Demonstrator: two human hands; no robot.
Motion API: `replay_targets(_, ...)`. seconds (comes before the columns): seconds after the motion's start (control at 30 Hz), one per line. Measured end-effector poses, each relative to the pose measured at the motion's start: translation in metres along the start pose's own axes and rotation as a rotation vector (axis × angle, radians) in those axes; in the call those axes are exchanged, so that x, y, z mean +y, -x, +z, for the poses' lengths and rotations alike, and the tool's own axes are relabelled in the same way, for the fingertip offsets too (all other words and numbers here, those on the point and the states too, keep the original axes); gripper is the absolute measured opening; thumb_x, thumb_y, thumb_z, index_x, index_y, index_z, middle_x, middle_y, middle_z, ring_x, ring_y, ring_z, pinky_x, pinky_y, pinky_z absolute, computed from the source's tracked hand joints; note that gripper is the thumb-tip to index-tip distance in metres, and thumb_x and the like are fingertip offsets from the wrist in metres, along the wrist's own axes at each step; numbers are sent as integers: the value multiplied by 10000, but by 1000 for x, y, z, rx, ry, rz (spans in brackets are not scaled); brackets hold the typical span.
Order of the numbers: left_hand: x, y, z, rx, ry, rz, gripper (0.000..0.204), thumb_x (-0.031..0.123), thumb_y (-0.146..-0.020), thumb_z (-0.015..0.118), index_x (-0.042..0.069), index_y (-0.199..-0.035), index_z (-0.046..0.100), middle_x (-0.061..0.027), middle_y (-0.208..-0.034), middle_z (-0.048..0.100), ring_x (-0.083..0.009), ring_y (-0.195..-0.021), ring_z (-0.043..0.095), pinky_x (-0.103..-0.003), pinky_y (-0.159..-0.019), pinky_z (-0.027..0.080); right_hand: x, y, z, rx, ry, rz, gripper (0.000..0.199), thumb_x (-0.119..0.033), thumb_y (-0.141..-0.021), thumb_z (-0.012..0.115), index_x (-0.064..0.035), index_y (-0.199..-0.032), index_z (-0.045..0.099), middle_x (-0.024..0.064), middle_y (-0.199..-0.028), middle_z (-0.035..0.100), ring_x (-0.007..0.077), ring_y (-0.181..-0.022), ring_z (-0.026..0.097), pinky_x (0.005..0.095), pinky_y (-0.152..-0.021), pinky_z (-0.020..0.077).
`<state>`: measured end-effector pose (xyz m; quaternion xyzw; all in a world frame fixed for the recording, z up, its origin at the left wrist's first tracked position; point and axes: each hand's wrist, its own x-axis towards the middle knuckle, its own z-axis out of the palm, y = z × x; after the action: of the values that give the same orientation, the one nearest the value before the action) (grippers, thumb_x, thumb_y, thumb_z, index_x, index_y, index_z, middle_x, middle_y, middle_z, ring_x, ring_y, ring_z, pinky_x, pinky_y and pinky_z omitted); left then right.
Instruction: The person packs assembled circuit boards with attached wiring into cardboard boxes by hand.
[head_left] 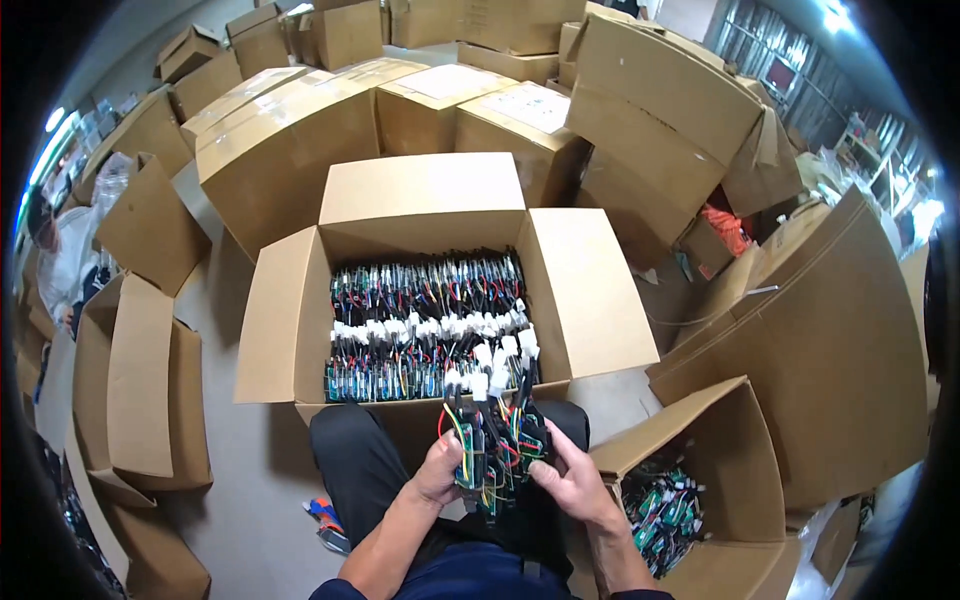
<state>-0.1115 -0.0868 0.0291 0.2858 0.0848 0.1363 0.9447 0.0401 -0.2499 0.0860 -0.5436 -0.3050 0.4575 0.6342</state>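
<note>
Between my two hands, above my lap, is a bunch of green circuit boards (482, 450) with red, yellow and black wires and white plugs pointing away from me. My left hand (440, 470) is closed on the bunch's left side, thumb against a board. My right hand (570, 475) grips its right side, thumb toward the front. Just beyond my knees stands an open carton (422, 188) packed with upright rows of similar wired boards (425, 280); white plugs run along the middle. The held bunch overlaps the carton's near edge in view.
To my right, an open carton (745, 450) holds a loose heap of boards (665, 510). Closed cartons (290, 120) line the far side. Open cartons (150, 380) stand at the left, near another person (70, 250). An orange-and-blue tool (328, 525) lies on the floor by my left leg.
</note>
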Motion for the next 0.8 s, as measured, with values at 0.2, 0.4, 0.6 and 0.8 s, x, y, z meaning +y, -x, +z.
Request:
replay_targets(0.2,24,-24,8,259,-163,7,731,647,-938,586,25,-1321,562,-91,-1107,705,-200,-938,713,-381,-809,617,0,-26,2,61,14,-18,659,-24,-991,634,91,-1556,315,131,-1457,546,171,-1319,529,320,-1130,410)
replay_targets(0.4,58,7,2,367,-543,77,400,377,-997,703,24,-1180,658,-52,-991,711,-118,-859,663,-315,-770,567,51,-25,44,158,-168,82,678,43,-908,607,110,-1532,351,167,-1410,579,208,-1236,589,324,-1045,476)
replay_targets(0.6,54,27,50,658,-1203,667,652,469,-818,855,-22,-1150,584,-134,-1040,592,-225,-917,604,-372,-840,518,85,-7,28,190,-257,-80,567,-33,-999,617,52,-1507,380,161,-1390,575,244,-1258,591,378,-1094,476)
replay_targets(0.8,74,104,50,817,-1180,511,558,424,-805,866,6,-1022,565,-97,-821,534,-189,-700,512,-351,-647,460,73,-12,76,6,-53,-52,558,-66,-995,653,44,-1493,426,123,-1358,587,204,-1221,591,330,-1063,471)
